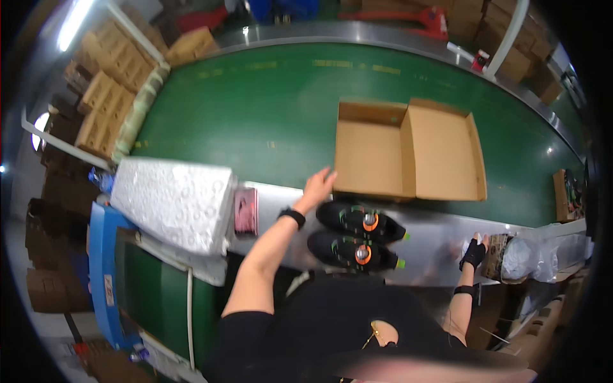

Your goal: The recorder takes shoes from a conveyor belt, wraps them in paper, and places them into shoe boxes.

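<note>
An unlidded brown cardboard box (370, 150), its hinged lid (447, 150) folded out to the right, lies on a green belt in front of me. My left hand (318, 186) is at the box's near left corner, fingers stretched out and seemingly touching its wall. Between my body and the box, a pair of black shoes (338, 217) with orange and green details rests side by side on a metal ledge, toes to the right. Farther right, my right hand (474, 251), in a black fingerless glove, reaches beside a small carton (495, 258), fingers extended and nothing visible in them.
Clear plastic bags (520, 258) bulge from the carton at right. A stack of white patterned sheets (172, 198) and a pink packet (246, 210) lie left. A blue machine frame (108, 274) stands near left; stacked cartons (115, 57) rise behind. Metal posts (509, 38) flank the belt.
</note>
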Available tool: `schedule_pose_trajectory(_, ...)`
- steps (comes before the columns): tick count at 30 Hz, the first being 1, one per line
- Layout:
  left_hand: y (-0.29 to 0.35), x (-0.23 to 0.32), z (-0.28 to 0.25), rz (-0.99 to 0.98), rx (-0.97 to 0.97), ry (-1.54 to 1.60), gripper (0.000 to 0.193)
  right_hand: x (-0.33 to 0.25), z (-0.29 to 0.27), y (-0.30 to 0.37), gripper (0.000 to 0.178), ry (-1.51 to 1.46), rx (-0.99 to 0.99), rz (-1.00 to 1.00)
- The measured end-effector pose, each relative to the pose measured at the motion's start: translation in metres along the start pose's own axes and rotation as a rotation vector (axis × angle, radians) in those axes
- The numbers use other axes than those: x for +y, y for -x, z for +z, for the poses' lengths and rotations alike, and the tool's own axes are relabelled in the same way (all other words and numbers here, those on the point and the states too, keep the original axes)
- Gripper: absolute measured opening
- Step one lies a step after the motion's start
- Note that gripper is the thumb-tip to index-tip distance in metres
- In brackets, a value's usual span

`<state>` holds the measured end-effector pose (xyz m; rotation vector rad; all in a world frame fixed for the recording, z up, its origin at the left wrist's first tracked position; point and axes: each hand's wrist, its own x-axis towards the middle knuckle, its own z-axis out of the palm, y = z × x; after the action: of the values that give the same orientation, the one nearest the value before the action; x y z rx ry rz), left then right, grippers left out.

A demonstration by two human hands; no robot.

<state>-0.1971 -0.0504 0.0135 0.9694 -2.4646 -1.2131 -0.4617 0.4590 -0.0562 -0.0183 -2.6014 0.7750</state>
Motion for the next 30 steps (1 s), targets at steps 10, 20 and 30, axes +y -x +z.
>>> schedule_pose_trajectory(10, 0.079, -0.074, -0.124, -0.289, 0.438, 0.552, 0.029, -0.001, -0.028, 0.049, 0.027, 0.309, -0.248, -0.047)
schedule_pose_trajectory(20, 0.172, -0.212, -0.261, -0.478, 0.546, -0.576, 0.047, -0.176, -0.048, 0.023, 0.031, -0.241, 0.010, -0.140)
schedule_pose_trajectory(30, 0.164, -0.185, -0.258, -0.671, 0.406, -0.736, 0.047, -0.349, 0.039, 0.095, 0.054, -0.255, -0.948, -0.749)
